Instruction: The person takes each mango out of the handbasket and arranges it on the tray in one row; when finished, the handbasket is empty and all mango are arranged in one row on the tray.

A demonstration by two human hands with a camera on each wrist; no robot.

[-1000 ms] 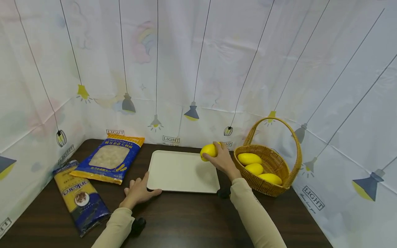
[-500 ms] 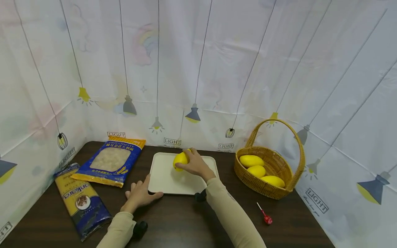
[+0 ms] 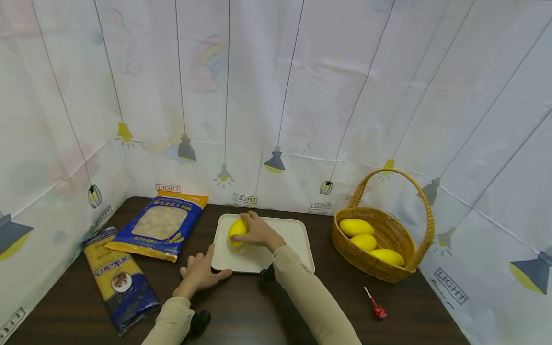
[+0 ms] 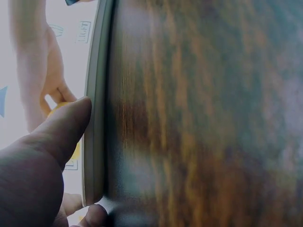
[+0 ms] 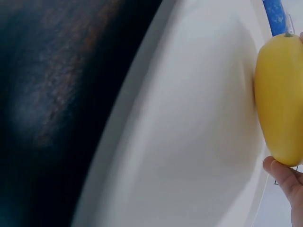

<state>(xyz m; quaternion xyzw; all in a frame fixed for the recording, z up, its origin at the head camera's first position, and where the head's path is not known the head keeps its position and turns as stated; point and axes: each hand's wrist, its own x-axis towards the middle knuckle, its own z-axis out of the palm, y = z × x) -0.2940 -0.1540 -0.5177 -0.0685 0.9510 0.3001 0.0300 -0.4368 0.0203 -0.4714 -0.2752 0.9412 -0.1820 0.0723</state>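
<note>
A yellow mango (image 3: 237, 233) is over the left part of a white tray (image 3: 269, 258), and my right hand (image 3: 261, 234) holds it with thumb and fingers. Seen from the right wrist, the mango (image 5: 281, 99) is low at the tray's surface, with fingertips at both its ends; whether it bears on the tray is hard to tell. My left hand (image 3: 199, 274) rests at the tray's near left corner, thumb along the front edge and fingers spread at the left side. In the left wrist view the thumb (image 4: 71, 118) touches the tray's rim (image 4: 96, 94).
A wicker basket (image 3: 366, 266) with a tall handle holds several mangoes (image 3: 363, 242) at the right. A red lollipop (image 3: 379, 311) lies in front of it. Two packs lie at the left: a blue orecchiette bag (image 3: 183, 225) overlapping a yellow and blue packet (image 3: 116, 280).
My right hand has carried the mango left from the tray's right end to over its left part, and lower. The lollipop has come into sight. My left hand stays at the tray corner.
</note>
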